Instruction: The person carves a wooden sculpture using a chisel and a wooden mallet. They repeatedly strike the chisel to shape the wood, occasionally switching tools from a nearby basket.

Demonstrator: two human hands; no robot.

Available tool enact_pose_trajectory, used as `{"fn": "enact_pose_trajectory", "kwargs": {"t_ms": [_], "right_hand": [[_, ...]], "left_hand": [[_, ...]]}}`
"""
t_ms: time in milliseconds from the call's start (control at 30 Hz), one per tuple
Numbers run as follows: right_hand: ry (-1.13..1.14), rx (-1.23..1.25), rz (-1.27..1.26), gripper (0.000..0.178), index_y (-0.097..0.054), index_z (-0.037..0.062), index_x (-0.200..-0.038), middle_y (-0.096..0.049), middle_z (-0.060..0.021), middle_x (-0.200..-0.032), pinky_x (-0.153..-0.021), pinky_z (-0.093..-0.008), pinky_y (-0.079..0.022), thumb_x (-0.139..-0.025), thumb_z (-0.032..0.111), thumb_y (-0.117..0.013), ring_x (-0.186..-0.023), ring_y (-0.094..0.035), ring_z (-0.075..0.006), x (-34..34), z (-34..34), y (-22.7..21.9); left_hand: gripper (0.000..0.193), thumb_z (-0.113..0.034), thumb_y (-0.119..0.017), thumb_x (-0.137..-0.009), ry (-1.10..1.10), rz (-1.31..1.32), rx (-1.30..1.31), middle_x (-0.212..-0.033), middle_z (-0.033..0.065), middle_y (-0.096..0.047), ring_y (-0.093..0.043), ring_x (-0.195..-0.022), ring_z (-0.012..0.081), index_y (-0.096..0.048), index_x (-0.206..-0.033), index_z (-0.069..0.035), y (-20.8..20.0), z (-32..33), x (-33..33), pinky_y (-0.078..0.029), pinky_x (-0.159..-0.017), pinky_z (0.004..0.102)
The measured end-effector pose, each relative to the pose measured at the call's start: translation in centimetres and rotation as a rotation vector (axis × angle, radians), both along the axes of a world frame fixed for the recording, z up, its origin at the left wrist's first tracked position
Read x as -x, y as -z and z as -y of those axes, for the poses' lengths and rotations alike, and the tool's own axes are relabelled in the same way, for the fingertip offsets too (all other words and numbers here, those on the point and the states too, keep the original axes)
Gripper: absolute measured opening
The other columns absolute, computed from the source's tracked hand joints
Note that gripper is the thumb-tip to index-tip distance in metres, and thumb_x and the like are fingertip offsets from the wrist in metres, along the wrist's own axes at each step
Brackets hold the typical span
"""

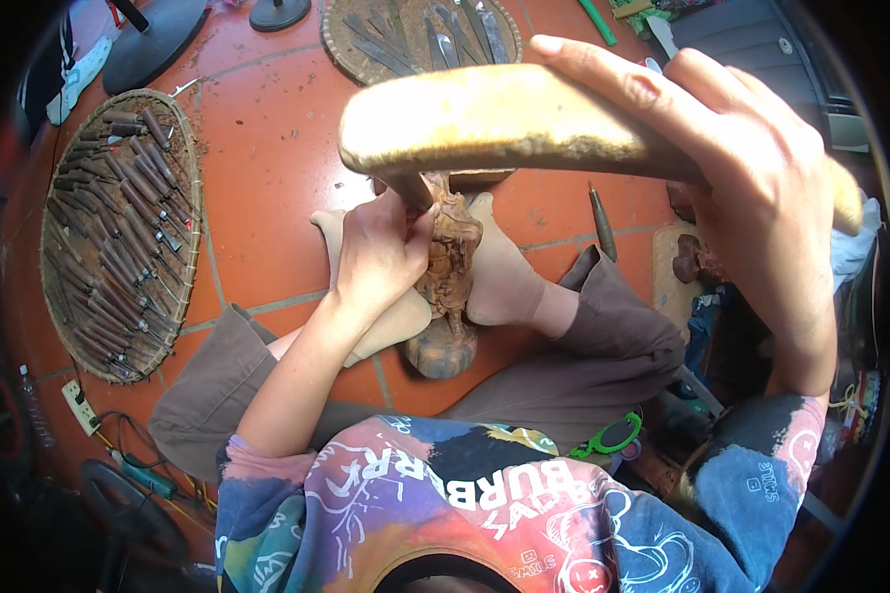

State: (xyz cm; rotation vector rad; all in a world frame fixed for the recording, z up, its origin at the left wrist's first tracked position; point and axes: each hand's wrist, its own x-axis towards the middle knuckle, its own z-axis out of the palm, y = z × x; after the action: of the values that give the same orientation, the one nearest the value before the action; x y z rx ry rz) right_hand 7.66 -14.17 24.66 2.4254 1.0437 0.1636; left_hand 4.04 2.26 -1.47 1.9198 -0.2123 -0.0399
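My right hand is wrapped round a pale wooden mallet, its index finger stretched along the top. The mallet's thick end is over my left hand, right by the upper end of a brown wooden chisel handle. My left fingers are closed round that handle; the chisel's blade is hidden. Beside this hand a brown carved wooden figure lies between my two socked feet. Its rounded end points toward me.
At the left a woven tray holds many wooden-handled chisels. Another round tray with metal blades sits at the far side. A pointed tool lies on the tiles right of my foot. Cables run at the lower left.
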Motion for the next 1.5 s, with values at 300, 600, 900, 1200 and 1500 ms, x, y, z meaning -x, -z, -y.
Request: {"fn": "enact_pose_trajectory", "kwargs": {"t_ms": [300,600,900,1200,1500], "right_hand": [[0.612,-0.890,-0.584,0.063,-0.047,-0.0025,-0.130,-0.060,-0.0103,-0.114,-0.093,-0.0293,-0.042,-0.069,-0.011,-0.061,-0.106,-0.056,-0.0169,1.0,8.6,7.3],[0.940,-1.766,-0.510,0.035,-0.052,0.0041,-0.109,-0.052,-0.0016,-0.086,-0.068,-0.0246,-0.043,-0.080,0.011,-0.069,-0.073,-0.051,-0.0101,2.2,12.5,19.0],[0.428,-2.164,-0.668,0.013,-0.047,0.0067,-0.099,-0.053,-0.0070,-0.097,-0.107,-0.0453,-0.034,-0.090,0.001,-0.055,-0.103,-0.053,-0.0232,2.0,11.7,29.1],[0.385,-2.041,-0.657,0.020,-0.045,0.0062,-0.099,-0.052,-0.0092,-0.097,-0.107,-0.0470,-0.034,-0.086,-0.002,-0.058,-0.102,-0.051,-0.0228,2.6,13.0,29.6],[0.464,-2.121,-0.620,0.020,-0.046,0.0062,-0.100,-0.051,-0.0073,-0.096,-0.102,-0.0401,-0.034,-0.086,-0.001,-0.058,-0.105,-0.050,-0.0228,3.8,12.5,29.3]], "left_hand": [[0.015,0.003,-0.054,-0.088,-0.141,-0.124,0.812,-0.094,0.0106,-0.053,-0.062,-0.084,0.0175,-0.045,-0.100,0.000,-3.1,-5.4,-2.0,-0.057,-0.072,0.0304],[0.025,-0.017,-0.059,-0.092,-0.607,-0.176,0.279,-0.080,0.0075,-0.064,-0.067,-0.071,0.0167,-0.053,-0.110,-0.001,-2.6,-24.1,0.2,-0.051,-0.060,0.0211],[0.026,-0.020,-0.061,-0.089,-1.113,-0.508,-0.197,-0.064,0.0120,-0.063,-0.063,-0.048,0.0169,-0.046,-0.076,-0.003,1.5,-39.2,10.8,-0.044,-0.037,0.0234],[0.031,-0.023,-0.061,-0.088,-0.747,-0.722,-0.567,-0.064,0.0148,-0.066,-0.067,-0.055,0.0210,-0.058,-0.085,0.007,3.6,-33.8,4.1,-0.053,-0.057,0.0310],[0.032,-0.031,-0.068,-0.084,-1.091,-0.524,-0.412,-0.065,0.0107,-0.065,-0.064,-0.049,0.0167,-0.059,-0.089,-0.001,4.4,-33.0,7.2,-0.051,-0.049,0.0298]]}}
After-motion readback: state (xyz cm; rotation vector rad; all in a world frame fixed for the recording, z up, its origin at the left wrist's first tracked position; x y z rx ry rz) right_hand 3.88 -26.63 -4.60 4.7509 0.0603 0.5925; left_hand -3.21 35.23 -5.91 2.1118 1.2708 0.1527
